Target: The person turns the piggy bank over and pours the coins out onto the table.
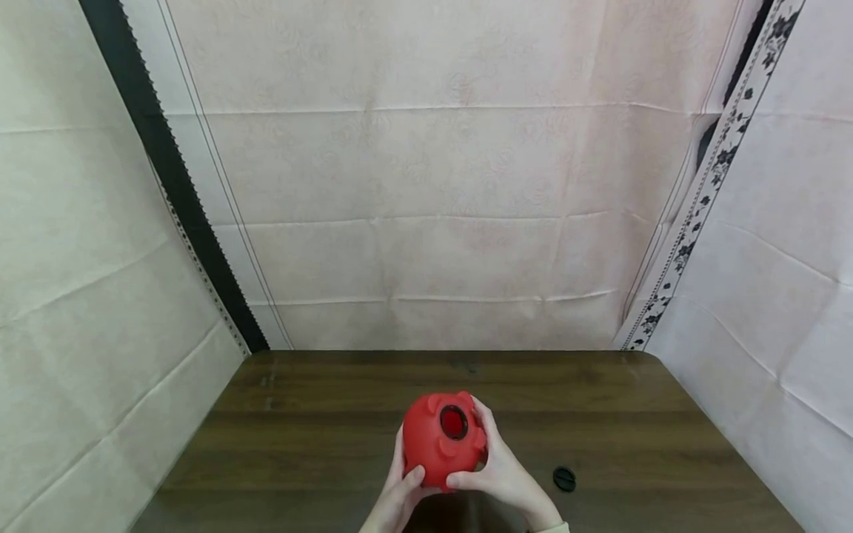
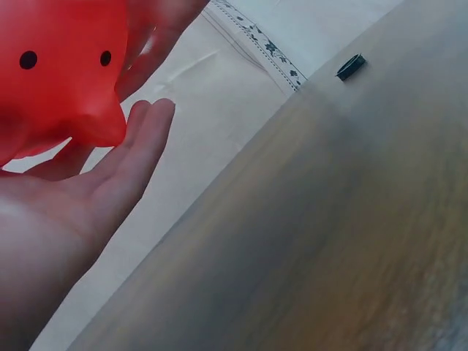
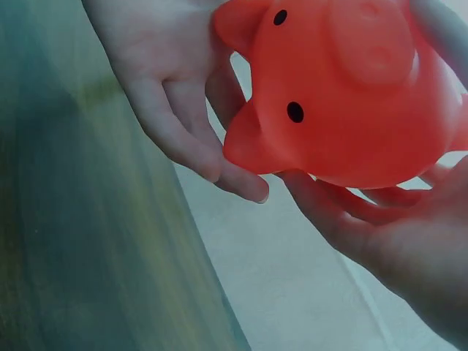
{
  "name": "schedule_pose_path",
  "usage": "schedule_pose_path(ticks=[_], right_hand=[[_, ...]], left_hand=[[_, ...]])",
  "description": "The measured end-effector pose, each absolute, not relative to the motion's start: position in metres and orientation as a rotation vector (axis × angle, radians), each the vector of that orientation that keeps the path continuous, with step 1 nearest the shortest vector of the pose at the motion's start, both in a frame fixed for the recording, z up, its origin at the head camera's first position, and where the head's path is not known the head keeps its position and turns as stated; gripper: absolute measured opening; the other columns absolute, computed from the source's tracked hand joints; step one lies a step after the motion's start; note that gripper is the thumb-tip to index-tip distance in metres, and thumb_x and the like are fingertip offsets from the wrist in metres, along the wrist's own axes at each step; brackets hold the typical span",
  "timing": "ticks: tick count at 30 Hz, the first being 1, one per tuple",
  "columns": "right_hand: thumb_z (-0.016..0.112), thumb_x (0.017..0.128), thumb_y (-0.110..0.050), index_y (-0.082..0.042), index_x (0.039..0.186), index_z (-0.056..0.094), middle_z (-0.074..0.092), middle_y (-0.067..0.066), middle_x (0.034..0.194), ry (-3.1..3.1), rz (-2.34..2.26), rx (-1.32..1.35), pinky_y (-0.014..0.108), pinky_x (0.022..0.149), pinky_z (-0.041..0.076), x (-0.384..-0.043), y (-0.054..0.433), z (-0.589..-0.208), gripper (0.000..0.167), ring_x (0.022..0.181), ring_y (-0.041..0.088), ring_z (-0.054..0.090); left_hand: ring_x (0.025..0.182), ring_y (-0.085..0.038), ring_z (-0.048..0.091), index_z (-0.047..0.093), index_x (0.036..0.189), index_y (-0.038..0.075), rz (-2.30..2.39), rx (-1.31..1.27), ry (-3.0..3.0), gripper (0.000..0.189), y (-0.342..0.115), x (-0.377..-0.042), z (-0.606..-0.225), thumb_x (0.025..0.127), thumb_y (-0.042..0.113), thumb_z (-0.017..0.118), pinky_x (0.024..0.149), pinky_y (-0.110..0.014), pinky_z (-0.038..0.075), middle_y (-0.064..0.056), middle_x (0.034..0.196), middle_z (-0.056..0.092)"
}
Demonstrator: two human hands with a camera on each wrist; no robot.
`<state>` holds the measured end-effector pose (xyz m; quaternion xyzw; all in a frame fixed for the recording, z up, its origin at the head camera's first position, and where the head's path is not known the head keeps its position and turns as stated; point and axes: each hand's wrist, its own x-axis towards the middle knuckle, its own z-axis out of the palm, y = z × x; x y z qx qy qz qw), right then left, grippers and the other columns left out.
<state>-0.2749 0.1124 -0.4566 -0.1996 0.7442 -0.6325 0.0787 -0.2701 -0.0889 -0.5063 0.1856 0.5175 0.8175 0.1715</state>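
Clasping between left grip (image 1: 398, 496) and right grip (image 1: 503, 472) a round red plastic pig (image 1: 429, 443) above the brown wooden counter (image 1: 300, 459), left of a round black plastic cap (image 1: 564, 480); apparently bracing both sides, presenting the dark-rimmed opening (image 1: 454, 423).

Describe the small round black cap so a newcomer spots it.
Start at the dark brown wood-grain table. Left hand and right hand hold a red pig-shaped figure; right of them lies the small round black cap. Unlike the figure, it rests untouched on the wood.
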Motion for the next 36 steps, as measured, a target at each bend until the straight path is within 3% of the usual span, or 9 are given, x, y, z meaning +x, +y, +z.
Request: schedule_pose_path(ticks=[7, 12, 17, 23, 30, 36], right_hand=[[0.08, 0.077, -0.017, -0.023, 0.152, 0.011, 0.028, 0.006, 0.153, 2.35, -1.898, -0.599, 0.039, 0.1, 0.046, -0.274, 0.112, -0.455, 0.102, 0.141, 0.032, 0.025], [0.082, 0.076, -0.022, -0.028, 0.152, 0.017, 0.026, 0.0, 0.156, 2.494, -1.842, -0.644, 0.041, 0.101, 0.045, -0.272, 0.115, -0.453, 0.099, 0.139, 0.03, 0.029], [0.082, 0.077, -0.027, -0.034, 0.151, 0.022, 0.03, 0.0, 0.154, 2.618, -1.762, -0.751, 0.033, 0.103, 0.046, -0.271, 0.117, -0.454, 0.095, 0.135, 0.026, 0.033], [0.081, 0.077, -0.031, -0.037, 0.15, 0.023, 0.029, 0.0, 0.155, 2.641, -1.684, -0.743, 0.031, 0.101, 0.048, -0.271, 0.118, -0.454, 0.093, 0.136, 0.024, 0.031], [0.08, 0.077, -0.036, -0.034, 0.151, 0.021, 0.024, 0.005, 0.157, 2.682, -1.553, -0.81, 0.032, 0.095, 0.051, -0.27, 0.12, -0.454, 0.095, 0.138, 0.029, 0.027], [0.081, 0.076, -0.04, -0.033, 0.151, 0.022, 0.03, 0.003, 0.153, 2.736, -1.511, -0.745, 0.037, 0.092, 0.052, -0.272, 0.118, -0.456, 0.096, 0.136, 0.026, 0.031]], left_hand=[[0.126, -0.018, 0.043, -0.002, 0.151, 0.03, 2.363, 0.507, 1.526, 0.072, -0.089, -0.272, -0.509, 0.098, 0.03, 0.047, 0.097, -0.041, 0.05, 0.005, 0.145, 0.031], [0.127, -0.018, 0.043, 0.005, 0.152, 0.033, 2.422, 0.536, 1.564, 0.073, -0.087, -0.273, -0.51, 0.096, 0.023, 0.052, 0.098, -0.039, 0.049, 0.008, 0.143, 0.034], [0.125, -0.02, 0.046, 0.01, 0.153, 0.031, 2.44, 0.437, 1.669, 0.081, -0.084, -0.274, -0.509, 0.092, 0.017, 0.061, 0.096, -0.037, 0.05, -0.001, 0.147, 0.034], [0.122, -0.023, 0.05, 0.013, 0.155, 0.028, 2.347, 0.308, 1.833, 0.093, -0.079, -0.275, -0.511, 0.085, 0.014, 0.072, 0.093, -0.036, 0.053, -0.017, 0.15, 0.036], [0.123, -0.026, 0.052, 0.019, 0.153, 0.029, 2.343, 0.301, 1.9, 0.092, -0.077, -0.276, -0.513, 0.082, 0.014, 0.075, 0.091, -0.037, 0.054, -0.016, 0.151, 0.037], [0.119, -0.025, 0.055, 0.021, 0.153, 0.027, 2.314, 0.228, 1.95, 0.088, -0.077, -0.276, -0.511, 0.083, 0.019, 0.075, 0.089, -0.039, 0.056, -0.018, 0.147, 0.042]])
